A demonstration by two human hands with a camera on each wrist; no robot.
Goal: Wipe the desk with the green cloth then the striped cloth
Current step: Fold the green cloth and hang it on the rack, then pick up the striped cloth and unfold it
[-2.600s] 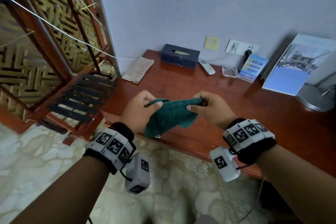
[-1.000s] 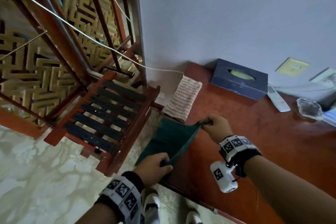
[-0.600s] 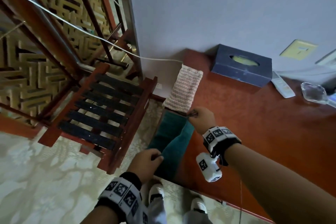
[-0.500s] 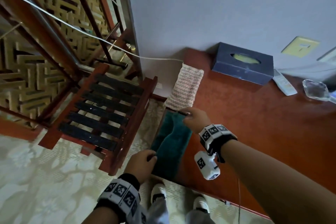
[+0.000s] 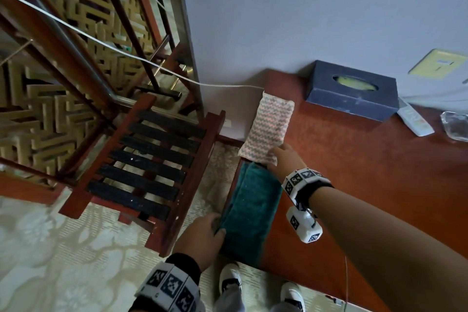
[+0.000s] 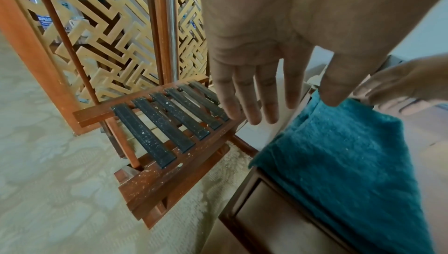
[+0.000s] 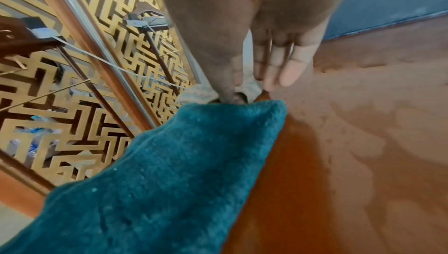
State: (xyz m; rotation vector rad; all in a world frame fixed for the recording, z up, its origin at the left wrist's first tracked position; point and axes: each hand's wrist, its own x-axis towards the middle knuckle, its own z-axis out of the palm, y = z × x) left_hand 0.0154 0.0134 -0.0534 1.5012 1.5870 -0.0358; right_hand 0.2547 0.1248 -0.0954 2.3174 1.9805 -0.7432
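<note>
Head view: green cloth [image 5: 250,213] overhangs desk [image 5: 367,172] edge, touching striped cloth [image 5: 268,129].

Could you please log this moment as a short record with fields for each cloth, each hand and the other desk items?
green cloth: folded, lying along the desk's left edge
striped cloth: on the desk corner by the wall, just beyond the green cloth
left hand: fingers straight, at the near end of the green cloth, gripping nothing
right hand: at the near end of the striped cloth, thumb and fingers on it
desk: reddish wood
other items: blue tissue box, white remote
</note>
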